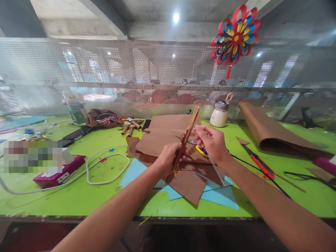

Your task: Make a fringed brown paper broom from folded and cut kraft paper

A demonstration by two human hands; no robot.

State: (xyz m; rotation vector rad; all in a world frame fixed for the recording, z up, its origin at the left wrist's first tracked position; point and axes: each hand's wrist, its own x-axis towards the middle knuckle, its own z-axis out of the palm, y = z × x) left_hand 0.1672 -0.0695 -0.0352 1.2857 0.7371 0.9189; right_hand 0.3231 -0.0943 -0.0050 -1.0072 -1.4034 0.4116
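My left hand [169, 157] is closed around a narrow brown paper piece [187, 134] with a notched edge, held upright and nearly edge-on. Yellow thread [176, 171] dangles beneath it. Just to the right, the fingertips of my right hand [210, 140] are pinched together; what they hold, if anything, is too small to tell. A clear strip [219, 175] slants down below that wrist. Partly hidden behind my right hand lie scissors with yellow and blue handles [201, 151]. Brown paper sheets [168, 129] and light blue paper pieces [220, 196] spread under both hands.
A red and black utility knife [262, 166] and a large folded brown sheet [278, 133] lie at right. Behind stands a white bottle [219, 115]. Small brown paper rolls [130, 129], a white cable [107, 182] and a purple power strip [60, 175] occupy the left.
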